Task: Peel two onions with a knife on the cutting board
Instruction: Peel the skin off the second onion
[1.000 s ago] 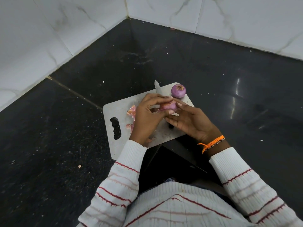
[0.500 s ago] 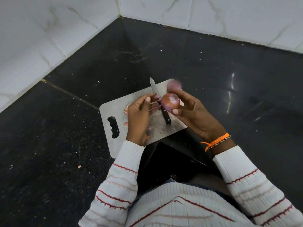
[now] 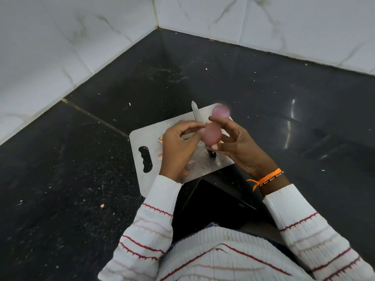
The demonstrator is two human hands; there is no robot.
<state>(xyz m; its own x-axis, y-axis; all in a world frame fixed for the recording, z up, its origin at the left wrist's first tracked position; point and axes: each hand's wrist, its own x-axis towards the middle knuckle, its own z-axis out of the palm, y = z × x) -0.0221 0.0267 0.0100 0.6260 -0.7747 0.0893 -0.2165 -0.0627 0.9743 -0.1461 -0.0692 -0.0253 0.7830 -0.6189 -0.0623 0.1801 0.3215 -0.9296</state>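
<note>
My right hand [image 3: 236, 142] holds a pinkish-purple onion [image 3: 211, 133] above the steel cutting board [image 3: 150, 136], thumb under it and fingers curled over it. My left hand [image 3: 178, 145] pinches at the onion's left side with thumb and fingertips. A second peeled purple onion [image 3: 221, 111] sits at the board's far right corner. The knife lies on the board, its blade [image 3: 195, 112] pointing away and its black handle [image 3: 212, 154] partly hidden beneath my right hand.
Scraps of onion skin [image 3: 161, 139] lie on the board left of and under my left hand. One scrap [image 3: 102, 205] lies on the black stone counter [image 3: 81, 159]. White marble tiles [image 3: 60, 47] wall the corner behind. The counter's edge runs just below the board.
The onion has been lifted off the board and turned in my right hand. My left hand came off it and has returned to pinch its left side.
</note>
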